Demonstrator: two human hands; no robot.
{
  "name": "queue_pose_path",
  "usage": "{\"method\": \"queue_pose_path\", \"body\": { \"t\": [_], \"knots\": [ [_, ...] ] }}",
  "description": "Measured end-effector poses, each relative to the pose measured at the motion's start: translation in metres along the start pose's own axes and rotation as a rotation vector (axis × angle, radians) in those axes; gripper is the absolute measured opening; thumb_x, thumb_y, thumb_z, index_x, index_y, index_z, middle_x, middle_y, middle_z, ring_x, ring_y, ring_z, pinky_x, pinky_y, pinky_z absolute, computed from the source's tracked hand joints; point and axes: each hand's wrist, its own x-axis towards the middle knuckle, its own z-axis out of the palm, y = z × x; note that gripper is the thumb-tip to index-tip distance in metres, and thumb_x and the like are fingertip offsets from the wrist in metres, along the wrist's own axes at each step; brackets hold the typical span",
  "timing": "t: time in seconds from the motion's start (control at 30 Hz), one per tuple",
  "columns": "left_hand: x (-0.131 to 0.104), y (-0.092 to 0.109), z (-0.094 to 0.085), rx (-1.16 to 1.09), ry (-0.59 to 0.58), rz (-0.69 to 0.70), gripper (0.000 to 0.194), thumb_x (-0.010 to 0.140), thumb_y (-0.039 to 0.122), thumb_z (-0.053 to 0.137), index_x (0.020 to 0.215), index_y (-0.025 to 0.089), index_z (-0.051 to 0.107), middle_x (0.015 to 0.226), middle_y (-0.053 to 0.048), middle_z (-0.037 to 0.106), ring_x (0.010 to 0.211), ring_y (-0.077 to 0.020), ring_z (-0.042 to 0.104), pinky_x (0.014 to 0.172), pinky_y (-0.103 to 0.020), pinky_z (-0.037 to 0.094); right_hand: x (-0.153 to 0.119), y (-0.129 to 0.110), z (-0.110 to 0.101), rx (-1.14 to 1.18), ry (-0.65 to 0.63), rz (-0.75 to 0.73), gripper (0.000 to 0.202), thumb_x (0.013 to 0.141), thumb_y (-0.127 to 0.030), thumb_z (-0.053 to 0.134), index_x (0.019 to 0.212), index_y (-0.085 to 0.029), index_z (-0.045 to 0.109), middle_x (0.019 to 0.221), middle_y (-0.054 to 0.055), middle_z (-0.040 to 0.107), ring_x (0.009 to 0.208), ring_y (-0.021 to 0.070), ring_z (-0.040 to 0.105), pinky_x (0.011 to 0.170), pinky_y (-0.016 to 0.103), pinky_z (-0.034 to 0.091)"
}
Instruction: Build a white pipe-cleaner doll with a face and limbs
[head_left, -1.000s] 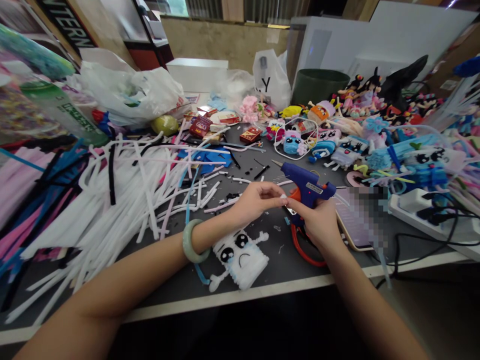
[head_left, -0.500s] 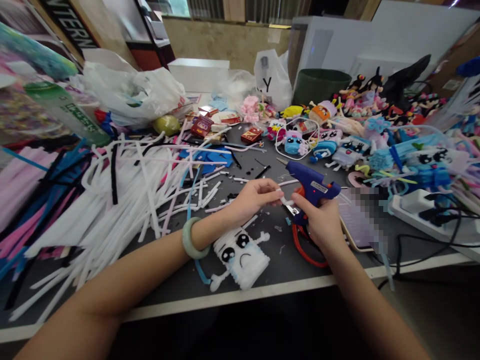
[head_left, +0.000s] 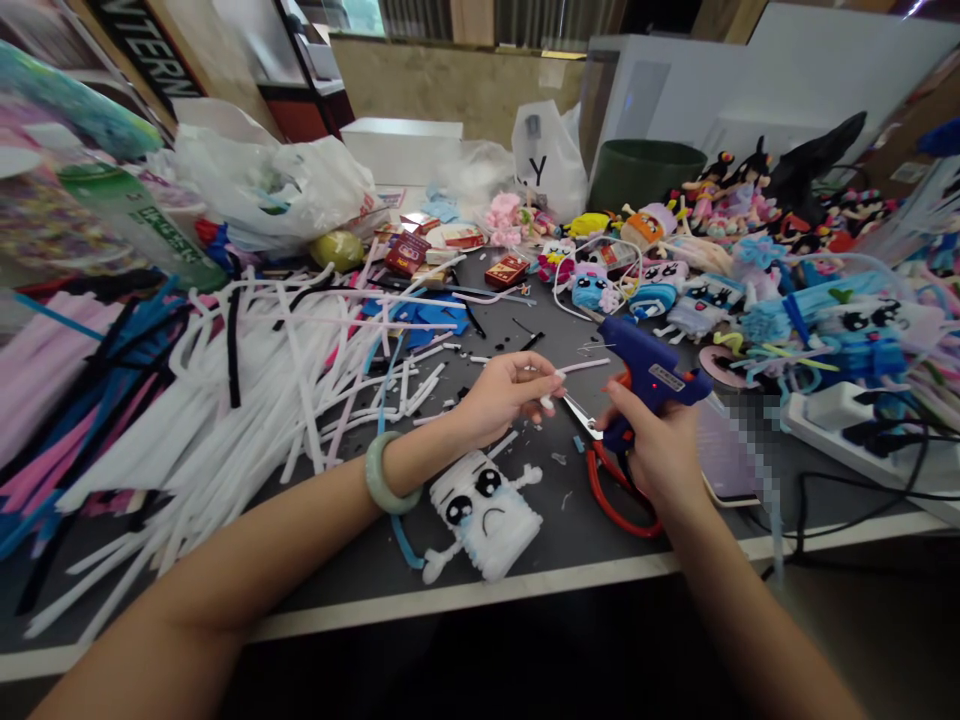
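Observation:
My left hand, below a green bangle-wearing wrist's reach, pinches a short bent piece of white pipe cleaner between thumb and fingers. A blue hot glue gun is gripped in my right hand, its nozzle pointing up and left and a small red light lit on its side. Under the gun lie red-handled scissors, blades toward my left hand. Close to my left forearm lies a white pipe-cleaner figure with big black eyes, a frown and two stubby arms.
Loose white pipe cleaners spread across the left side. Finished dolls and figures crowd the back right. A phone and a white power strip with black cables sit at right. Plastic bags stand behind.
My right hand has drawn the glue gun away to the right, its fingers leaving the white piece. My left hand keeps hold of that piece, now turned downward.

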Motion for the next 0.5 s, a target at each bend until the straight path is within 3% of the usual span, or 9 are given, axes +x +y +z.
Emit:
{"method": "queue_pose_path", "body": {
  "t": [0.2,0.5],
  "knots": [
    [-0.004,0.003,0.003,0.011,-0.065,-0.023,0.031,0.064,0.026,0.083,0.074,0.011,0.057,0.063,0.0,0.067,0.045,-0.0065,0.059,0.039,-0.014,0.043,-0.009,-0.012,0.0,-0.021,0.007,-0.087,0.018,0.069,-0.027,0.078,0.081,-0.021,0.066,0.069,-0.005,0.063,0.048,0.0085,0.055,0.05,0.024,0.044],
    [-0.012,0.004,0.008,0.014,-0.235,-0.104,0.029,0.065,0.027,0.082,0.077,0.011,0.06,0.062,-0.001,0.067,0.045,-0.0067,0.059,0.039,-0.014,0.042,-0.015,-0.008,-0.001,-0.099,-0.141,-0.054,0.023,0.064,-0.022,0.081,0.085,-0.022,0.071,0.082,-0.001,0.073,0.074,0.0168,0.069,0.075,0.032,0.056]
  ]
}}
